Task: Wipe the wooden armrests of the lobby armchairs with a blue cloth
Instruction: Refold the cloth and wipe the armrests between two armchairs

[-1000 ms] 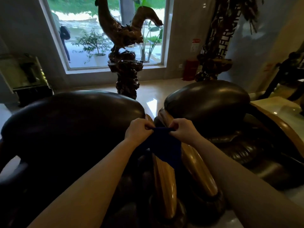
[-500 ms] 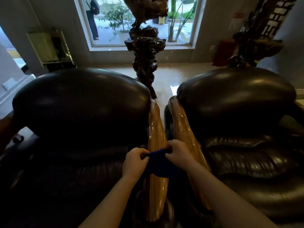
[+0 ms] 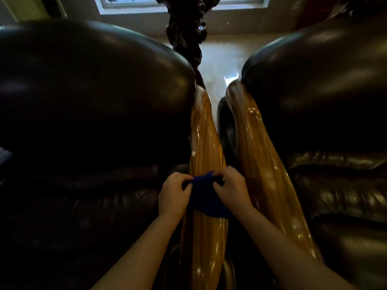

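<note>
Two glossy wooden armrests run side by side away from me: the left chair's armrest (image 3: pixel 204 139) and the right chair's armrest (image 3: pixel 257 151). A dark blue cloth (image 3: pixel 206 197) is bunched over the middle of the left chair's armrest. My left hand (image 3: pixel 173 195) grips the cloth's left edge and my right hand (image 3: pixel 231 188) grips its right edge. Both hands are close together just above the wood, and the cloth hides that stretch of the armrest.
A dark leather armchair (image 3: pixel 88 101) fills the left side and a second one (image 3: pixel 326 97) fills the right. Behind the gap between them stands a dark carved wooden sculpture (image 3: pixel 186 32) on a shiny pale floor (image 3: pixel 222 59), under a window (image 3: pixel 129 5).
The view has tilted down and come closer to the armrests. Both hands have lowered the cloth from in front of the chair backs onto the left chair's armrest.
</note>
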`<state>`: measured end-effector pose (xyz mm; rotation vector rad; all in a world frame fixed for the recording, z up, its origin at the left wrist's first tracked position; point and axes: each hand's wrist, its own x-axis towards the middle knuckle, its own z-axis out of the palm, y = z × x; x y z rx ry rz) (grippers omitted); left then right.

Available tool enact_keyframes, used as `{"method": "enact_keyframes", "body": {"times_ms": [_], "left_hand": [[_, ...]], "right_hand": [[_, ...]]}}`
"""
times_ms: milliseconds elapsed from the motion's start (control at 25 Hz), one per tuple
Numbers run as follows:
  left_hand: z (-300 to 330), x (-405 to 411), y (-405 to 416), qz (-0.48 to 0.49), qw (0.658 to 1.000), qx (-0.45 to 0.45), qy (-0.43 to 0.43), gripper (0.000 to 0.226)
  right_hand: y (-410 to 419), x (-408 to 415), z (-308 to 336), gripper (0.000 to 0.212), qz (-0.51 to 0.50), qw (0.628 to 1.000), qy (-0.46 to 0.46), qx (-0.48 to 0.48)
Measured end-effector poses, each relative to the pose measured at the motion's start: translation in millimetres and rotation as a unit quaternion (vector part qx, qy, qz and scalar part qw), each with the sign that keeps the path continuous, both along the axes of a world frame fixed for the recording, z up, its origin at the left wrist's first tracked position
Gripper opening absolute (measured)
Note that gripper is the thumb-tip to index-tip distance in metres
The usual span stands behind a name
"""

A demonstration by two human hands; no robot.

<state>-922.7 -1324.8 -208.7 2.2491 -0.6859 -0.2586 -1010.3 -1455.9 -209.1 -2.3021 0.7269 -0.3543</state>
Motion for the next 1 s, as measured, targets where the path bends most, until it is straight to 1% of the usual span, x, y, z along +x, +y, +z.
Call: {"method": "enact_keyframes", "body": {"times_ms": [80, 160, 240, 320, 360, 440, 520, 560, 600, 680, 760, 880, 1000], "left_hand": [[-12, 16, -7, 0.006, 1.000, -0.008, -0.008, 0.019], [-22, 22, -13, 0.012, 1.000, -0.017, -0.020, 0.021], [-32, 21, -15, 0.042, 0.998, -0.033, -0.037, 0.033], [-42, 14, -15, 0.078, 0.993, -0.022, -0.081, 0.050], [-48, 8, -14, 0.072, 0.991, 0.001, -0.113, 0.053], [-63, -3, -15, 0.021, 0.987, 0.052, -0.152, 0.055], [-78, -10, -22, -0.042, 0.988, 0.074, -0.131, 0.056], [-86, -9, -28, -0.052, 0.990, 0.079, -0.108, 0.055], [-93, -7, -34, -0.043, 0.991, 0.083, -0.091, 0.055], [-102, 3, -47, 0.008, 0.993, 0.085, -0.080, 0.056], [-103, 17, -59, 0.048, 0.994, 0.080, -0.063, 0.057], [-99, 41, -74, 0.054, 0.995, 0.072, -0.040, 0.060], [-92, 63, -95, 0.051, 0.997, 0.055, -0.009, 0.059]], "right_hand": [[-3, 16, -12, 0.016, -0.012, 0.999, -0.039, -0.007], [-5, 27, -22, 0.015, -0.039, 0.997, -0.065, -0.013], [-4, 31, -33, 0.026, -0.093, 0.992, -0.072, -0.039], [3, 26, -46, 0.043, -0.136, 0.983, -0.060, -0.106], [8, 21, -54, 0.048, -0.132, 0.980, -0.048, -0.142], [17, 11, -70, 0.053, -0.079, 0.979, -0.013, -0.189], [19, 10, -84, 0.054, -0.039, 0.980, 0.020, -0.193], [18, 14, -89, 0.054, -0.042, 0.981, 0.035, -0.186], [15, 20, -92, 0.055, -0.054, 0.981, 0.046, -0.180], [10, 37, -94, 0.056, -0.077, 0.979, 0.055, -0.178], [3, 56, -94, 0.057, -0.074, 0.979, 0.061, -0.181], [-11, 79, -90, 0.058, -0.064, 0.977, 0.070, -0.189], [-30, 98, -84, 0.060, -0.061, 0.980, 0.076, -0.171]]}}
